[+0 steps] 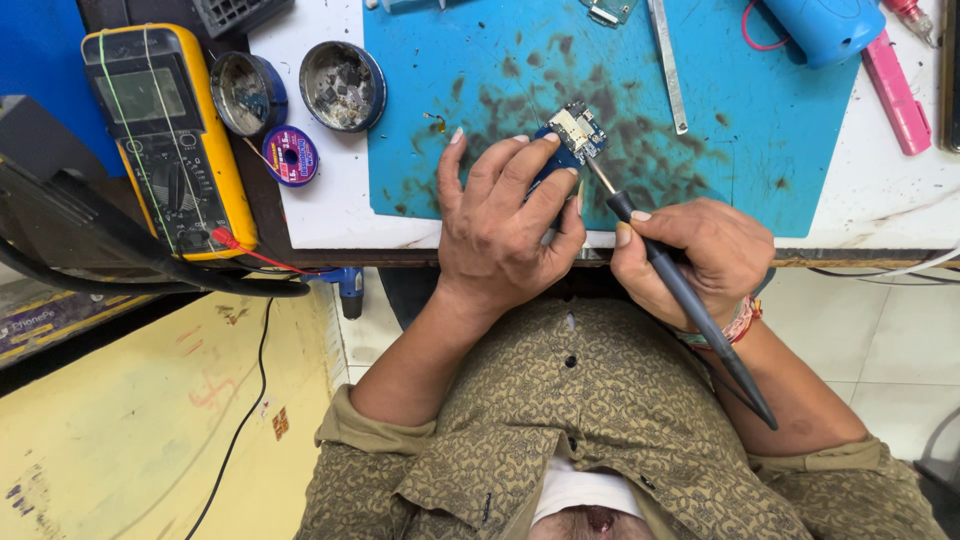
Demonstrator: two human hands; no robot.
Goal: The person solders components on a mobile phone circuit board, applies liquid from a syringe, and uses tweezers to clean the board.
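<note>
Hands: left [505, 225] grips circuit board [575, 132], right [690, 255] soldering iron [690, 300]; multimeter [165, 130] well left.

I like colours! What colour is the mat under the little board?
The mat is blue with dark stains, seen in the head view.

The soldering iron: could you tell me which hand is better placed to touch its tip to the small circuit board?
Right. The right hand grips the soldering iron, tip at the circuit board's edge, while the left hand is occupied holding the board.
</note>
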